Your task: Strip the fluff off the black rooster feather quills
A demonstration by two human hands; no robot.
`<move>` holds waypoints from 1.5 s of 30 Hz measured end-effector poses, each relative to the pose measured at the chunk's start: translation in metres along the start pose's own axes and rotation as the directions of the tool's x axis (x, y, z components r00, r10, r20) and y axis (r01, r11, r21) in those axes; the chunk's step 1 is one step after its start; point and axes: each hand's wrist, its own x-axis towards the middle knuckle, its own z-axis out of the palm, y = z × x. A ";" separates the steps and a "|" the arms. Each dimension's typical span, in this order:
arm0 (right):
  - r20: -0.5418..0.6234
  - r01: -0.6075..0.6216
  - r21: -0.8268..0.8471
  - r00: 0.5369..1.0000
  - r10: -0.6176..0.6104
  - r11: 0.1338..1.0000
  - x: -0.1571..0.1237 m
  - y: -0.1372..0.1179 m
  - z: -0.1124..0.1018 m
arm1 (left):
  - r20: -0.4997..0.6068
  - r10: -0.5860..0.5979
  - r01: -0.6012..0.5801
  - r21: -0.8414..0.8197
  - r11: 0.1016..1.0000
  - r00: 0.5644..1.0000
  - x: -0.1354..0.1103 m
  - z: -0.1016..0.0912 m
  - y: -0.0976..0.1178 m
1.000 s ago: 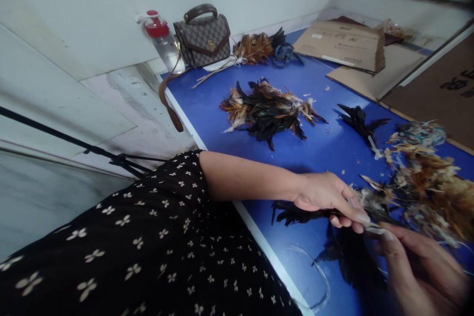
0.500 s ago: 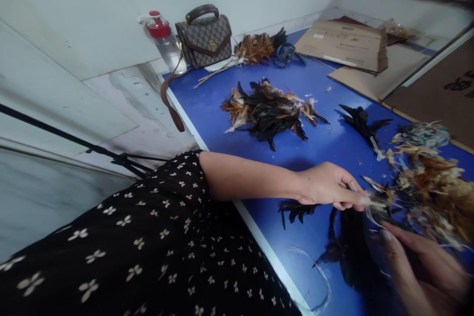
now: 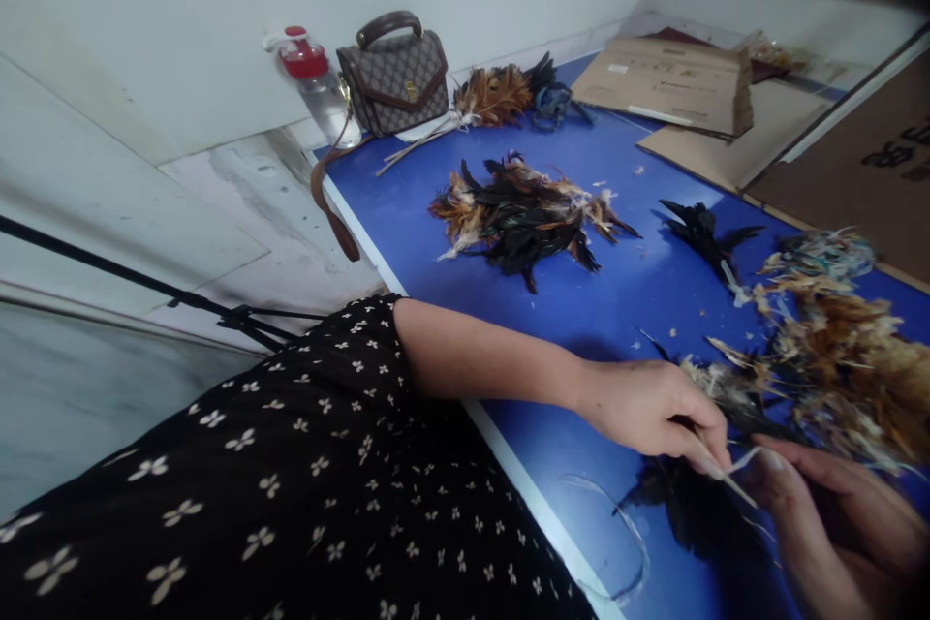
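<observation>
My left hand (image 3: 658, 409) reaches across the blue table (image 3: 617, 310) with fingers pinched on the pale quill of a feather (image 3: 727, 473). My right hand (image 3: 821, 504), low at the right and partly blurred, meets it with its thumb on the same quill end. Dark black feathers (image 3: 690, 509) lie on the table under both hands. A big heap of tan and brown feathers (image 3: 835, 368) sits just right of my left hand, touching the fingers.
A pile of black and rust feathers (image 3: 527, 218) lies mid-table, a small black tuft (image 3: 704, 232) to its right. A brown handbag (image 3: 394, 76), a red-capped bottle (image 3: 312, 82), a bound feather bunch (image 3: 494, 97) and cardboard boxes (image 3: 675, 82) sit at the far edge.
My left hand has drawn back toward me and lower, pulling a quill out of the tan heap; the black feathers it lay over are now hidden beneath it.
</observation>
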 end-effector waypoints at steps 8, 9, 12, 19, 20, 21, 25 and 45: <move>0.055 0.062 0.052 0.996 -0.065 0.997 -0.007 -0.065 0.011 | -0.371 0.012 -0.066 -0.134 0.989 0.928 -0.003 0.006 -0.006; 0.058 0.115 0.044 0.991 -0.117 0.992 -0.007 -0.070 0.011 | -0.414 -0.003 -0.047 -0.110 0.993 0.910 -0.003 0.006 -0.006; 0.080 0.221 0.014 0.972 -0.221 0.975 -0.008 -0.073 0.008 | -0.460 0.022 0.006 0.058 0.998 0.888 -0.001 0.002 -0.002; 0.136 0.105 -0.065 0.986 -0.096 0.992 -0.011 -0.056 -0.009 | 0.062 -0.067 0.063 0.065 0.996 0.996 0.002 -0.005 0.019; 0.136 0.074 -0.048 0.988 -0.067 0.996 -0.011 -0.055 -0.010 | 0.105 -0.071 0.070 0.014 0.997 0.992 0.001 -0.004 0.018; 0.134 0.038 -0.024 0.990 -0.035 0.999 -0.011 -0.054 -0.010 | 0.104 -0.073 0.079 -0.052 0.996 0.992 0.000 -0.002 0.017; 0.085 -0.011 0.081 0.996 0.004 0.997 -0.011 -0.061 -0.002 | -0.193 -0.155 0.081 -0.341 0.936 0.969 -0.003 0.011 0.009; 0.116 0.041 0.009 0.992 -0.042 0.999 -0.014 -0.055 0.014 | -0.200 -0.087 0.082 -0.031 0.996 0.976 -0.004 -0.010 0.000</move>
